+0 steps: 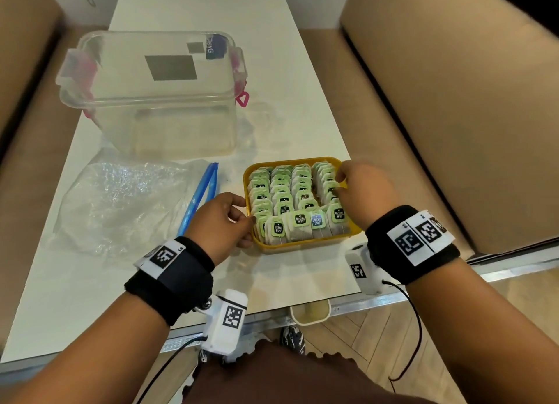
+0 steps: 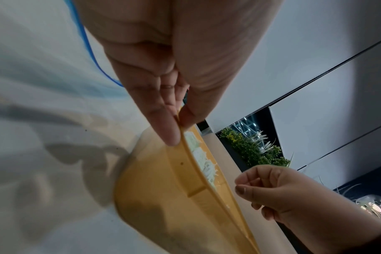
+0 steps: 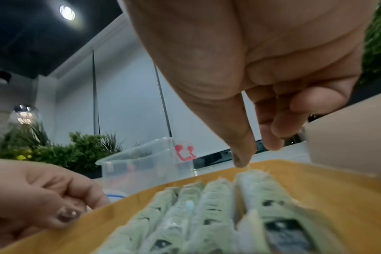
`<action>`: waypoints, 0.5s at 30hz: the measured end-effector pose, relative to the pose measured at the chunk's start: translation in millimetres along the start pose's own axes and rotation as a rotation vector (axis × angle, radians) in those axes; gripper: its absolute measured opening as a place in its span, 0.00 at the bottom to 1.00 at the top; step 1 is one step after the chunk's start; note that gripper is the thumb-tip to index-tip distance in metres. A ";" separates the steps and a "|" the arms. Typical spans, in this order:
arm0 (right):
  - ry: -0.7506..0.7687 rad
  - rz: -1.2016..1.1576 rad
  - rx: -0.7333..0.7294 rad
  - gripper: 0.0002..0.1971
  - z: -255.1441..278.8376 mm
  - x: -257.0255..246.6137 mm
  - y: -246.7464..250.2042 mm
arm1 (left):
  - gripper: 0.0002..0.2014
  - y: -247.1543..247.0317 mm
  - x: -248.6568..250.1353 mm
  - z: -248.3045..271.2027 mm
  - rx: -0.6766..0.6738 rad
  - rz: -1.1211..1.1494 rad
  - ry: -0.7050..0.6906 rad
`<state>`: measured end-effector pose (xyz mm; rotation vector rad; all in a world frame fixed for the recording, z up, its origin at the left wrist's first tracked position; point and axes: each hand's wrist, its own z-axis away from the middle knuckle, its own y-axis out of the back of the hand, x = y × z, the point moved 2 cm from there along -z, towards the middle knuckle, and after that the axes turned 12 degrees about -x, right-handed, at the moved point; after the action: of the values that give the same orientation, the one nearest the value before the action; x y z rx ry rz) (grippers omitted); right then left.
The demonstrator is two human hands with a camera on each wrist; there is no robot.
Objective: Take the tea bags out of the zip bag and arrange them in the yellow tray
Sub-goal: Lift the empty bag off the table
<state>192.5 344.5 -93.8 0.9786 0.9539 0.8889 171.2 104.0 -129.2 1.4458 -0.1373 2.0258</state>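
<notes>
Nearest, the left hand pinches the near-left rim of the yellow tray between thumb and forefinger, the left wrist view showing the thumb inside the lip and the finger pressed against the outer wall, so the tray is steadied on the white table. Between the two hands the tea bags stand packed in four rows, green tags up, with one blue-tagged bag in the front row. Just beyond, the right hand hangs over the rightmost row with its fingers curled down, thumb and forefinger tips close together at the top of the far bags; whether they actually grip a tag or only touch it I cannot tell, and the right wrist view shows the thumb tip just meeting the paper edge. To the outer side of the left hand the zip bag lies flat and crumpled with its blue seal open, and it looks empty. Farther off beyond both hands stands a clear lidded box. I judge this the last stage, tidying rather than unloading: the next move calls for a light nudge to square that right row upright, without toppling its neighbours, and then release of the tray.
</notes>
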 end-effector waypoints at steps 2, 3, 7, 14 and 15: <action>-0.022 0.014 -0.019 0.06 -1.6 7.8 -1.3 | 0.11 -1.6 1.9 -0.9 0.002 -0.004 0.003; -0.011 0.008 -0.032 0.06 -0.7 8.0 -1.4 | 0.11 -2.2 3.0 -1.3 0.000 -0.008 0.008; 0.158 -0.094 0.008 0.04 12.4 -17.8 8.5 | 0.13 7.6 10.2 4.9 0.050 -0.165 -0.050; 0.492 -0.267 -0.154 0.10 47.0 -127.4 6.0 | 0.14 106.1 2.2 39.5 0.521 -0.637 -0.270; 0.497 -0.220 -0.178 0.11 47.7 -144.4 -3.2 | 0.15 124.9 -9.2 41.3 0.560 -0.644 -0.211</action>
<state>190.9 198.7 -50.3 0.4925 1.3468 1.0298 138.0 -16.6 -87.5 1.7381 0.7693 1.4236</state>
